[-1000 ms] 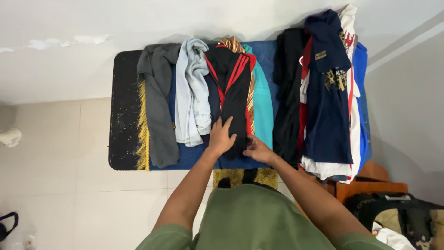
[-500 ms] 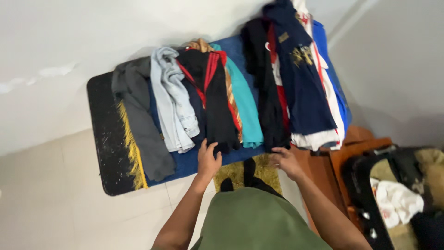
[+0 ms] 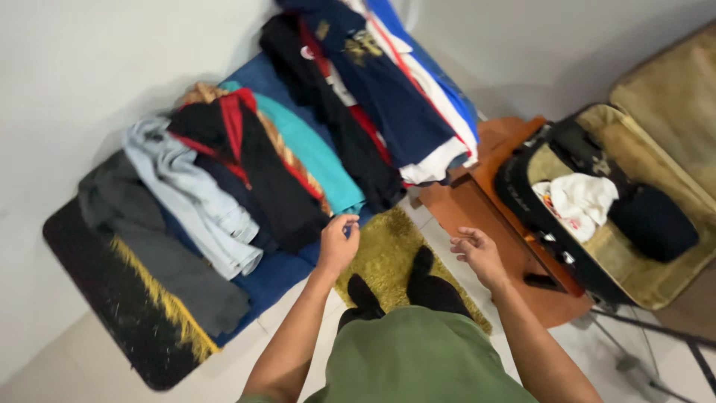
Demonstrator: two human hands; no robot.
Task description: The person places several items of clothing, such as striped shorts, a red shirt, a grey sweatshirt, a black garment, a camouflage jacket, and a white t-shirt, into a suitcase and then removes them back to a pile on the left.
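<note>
My left hand (image 3: 338, 242) hovers at the near edge of the table (image 3: 112, 313), just off the black garment with red stripes (image 3: 257, 168), fingers loosely curled and holding nothing. My right hand (image 3: 476, 254) hangs open above the floor beside the yellow-green mat (image 3: 388, 250), holding nothing. Folded clothes lie in a row on the blue cloth: a grey garment (image 3: 145, 257), a pale blue denim piece (image 3: 195, 201), a teal garment (image 3: 317, 153), a black one (image 3: 339, 127) and a navy shirt (image 3: 388, 97).
An open suitcase (image 3: 634, 201) with a white cloth and dark items lies at the right. An orange-brown wooden piece (image 3: 485, 216) sits between it and the table. My feet in black socks (image 3: 395, 287) stand on the mat. A white wall runs behind.
Both hands have come off the black and red garment and drawn back toward me. The view has swung right, bringing the open suitcase into sight.
</note>
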